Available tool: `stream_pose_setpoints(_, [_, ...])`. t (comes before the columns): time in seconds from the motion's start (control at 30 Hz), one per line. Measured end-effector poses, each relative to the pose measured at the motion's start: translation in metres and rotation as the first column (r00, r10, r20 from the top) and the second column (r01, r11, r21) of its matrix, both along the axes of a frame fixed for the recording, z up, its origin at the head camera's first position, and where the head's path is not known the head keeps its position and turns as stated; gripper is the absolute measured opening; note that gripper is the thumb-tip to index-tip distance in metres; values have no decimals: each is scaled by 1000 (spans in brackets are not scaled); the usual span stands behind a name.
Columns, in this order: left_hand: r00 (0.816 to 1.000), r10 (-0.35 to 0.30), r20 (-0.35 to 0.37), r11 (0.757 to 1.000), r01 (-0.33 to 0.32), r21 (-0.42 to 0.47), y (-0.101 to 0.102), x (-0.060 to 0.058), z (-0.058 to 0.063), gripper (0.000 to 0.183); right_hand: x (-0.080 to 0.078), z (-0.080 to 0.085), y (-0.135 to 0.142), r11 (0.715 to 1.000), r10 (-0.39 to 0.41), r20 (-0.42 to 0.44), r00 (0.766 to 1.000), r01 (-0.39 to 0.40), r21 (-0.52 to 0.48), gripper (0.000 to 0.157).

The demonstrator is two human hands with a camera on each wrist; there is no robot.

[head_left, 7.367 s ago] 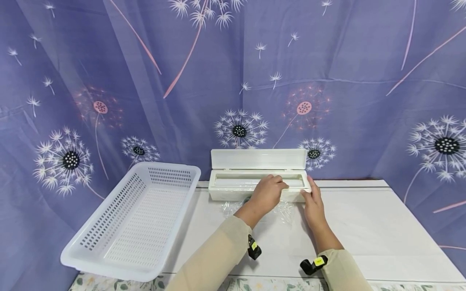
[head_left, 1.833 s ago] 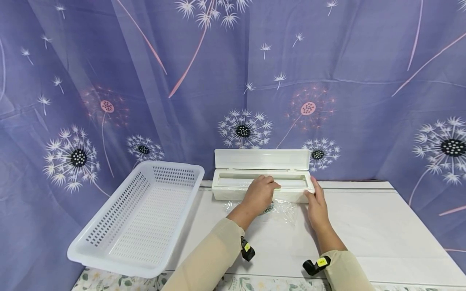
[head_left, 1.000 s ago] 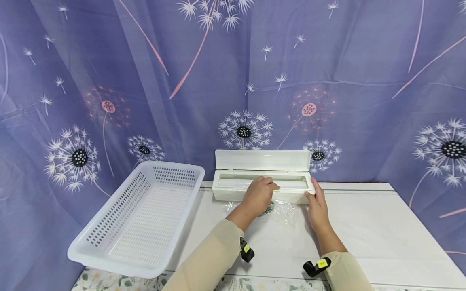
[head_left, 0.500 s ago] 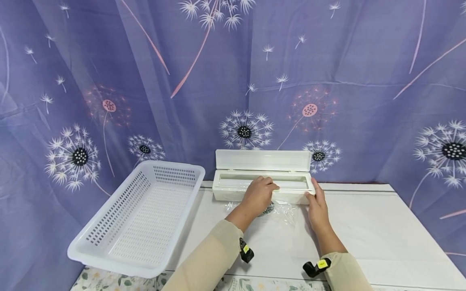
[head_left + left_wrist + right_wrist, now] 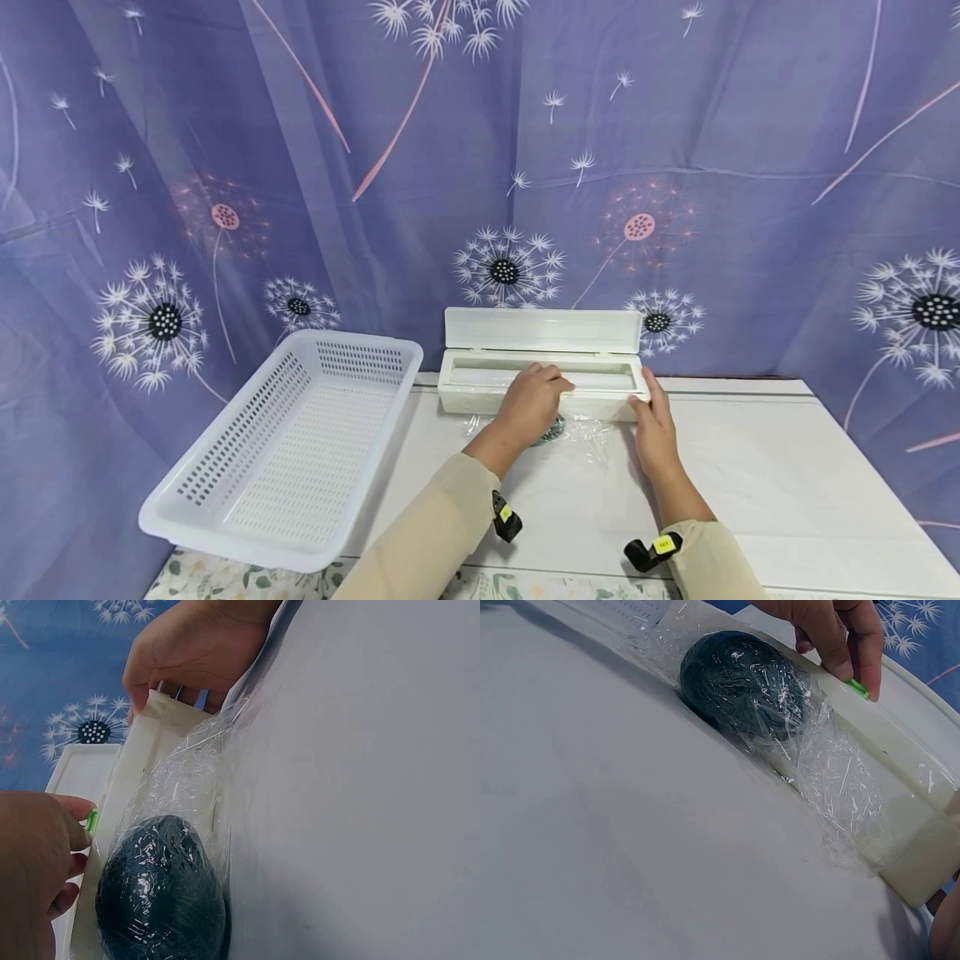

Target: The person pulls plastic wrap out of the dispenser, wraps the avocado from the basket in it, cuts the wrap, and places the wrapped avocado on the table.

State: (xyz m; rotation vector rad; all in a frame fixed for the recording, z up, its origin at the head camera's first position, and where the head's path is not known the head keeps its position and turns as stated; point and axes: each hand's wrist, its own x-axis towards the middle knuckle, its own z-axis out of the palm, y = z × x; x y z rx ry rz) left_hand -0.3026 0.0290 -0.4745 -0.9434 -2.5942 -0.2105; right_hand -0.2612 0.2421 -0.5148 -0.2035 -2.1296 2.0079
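A white cling film dispenser [image 5: 600,408] stands at the back of the table with its lid [image 5: 542,330] raised and a white roll [image 5: 476,377] inside. My left hand [image 5: 528,406] pinches a small green slide cutter [image 5: 92,820] on the dispenser's front edge, left of its right end. My right hand [image 5: 656,429] grips the right end, thumb in front and fingers round the side. Against the dispenser's front lies a dark green, smooth oval thing [image 5: 739,682], covered by clear cling film [image 5: 840,780] that drapes down from the edge. In the head view my left hand mostly hides it.
A large white perforated basket [image 5: 300,450] sits on the left of the table. White sheeting [image 5: 787,475] covers the tabletop, with a flowered cloth [image 5: 502,585] showing along the near edge. A purple dandelion-patterned curtain [image 5: 405,250] hangs right behind the dispenser.
Compared with several seconds ago, my left hand has slid a short way left along the dispenser's edge, baring more of the dark green thing. Over the last second both hands stay nearly still.
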Motion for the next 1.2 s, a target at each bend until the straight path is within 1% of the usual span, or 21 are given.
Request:
stream_pose_setpoints(0.07, [1000, 2, -5, 1000, -2, 0, 0, -1, -1, 34, 4, 6, -2, 1000, 3, -3, 1000, -3, -1, 64])
stream_pose_setpoints(0.23, [1000, 8, -13, 1000, -8, 8, -1, -1, -2, 33, 8, 11, -4, 1000, 5, -2, 1000, -5, 14, 64])
stream_pose_setpoints(0.33, [1000, 8, -17, 1000, -8, 10, -2, -1, -2, 32, 5, 8, -3, 1000, 4, -1, 1000, -4, 9, 64])
stream_pose_setpoints(0.43, [1000, 6, -19, 1000, -6, 10, -4, -1, -1, 32, -1, -2, 0, 1000, -2, -5, 1000, 2, 12, 64])
stream_pose_setpoints(0.53, [1000, 3, -23, 1000, -3, 12, -4, -1, -1, 32, -7, -13, 4, 999, -7, -12, 1000, 8, 35, 63])
stream_pose_setpoints(0.63, [1000, 4, -26, 1000, -4, 14, -5, -1, -1, 31, -9, -18, 5, 999, -11, -25, 1000, 12, 47, 62])
stream_pose_setpoints(0.87, [1000, 6, -10, 999, -5, 33, -6, -1, 0, 29, -8, -19, 4, 999, -26, -44, 999, 28, 39, 62])
stream_pose_setpoints(1.2, [999, 2, -38, 1000, -1, 25, -9, -2, 0, 29, -9, -19, 5, 998, -27, -45, 999, 29, 52, 63])
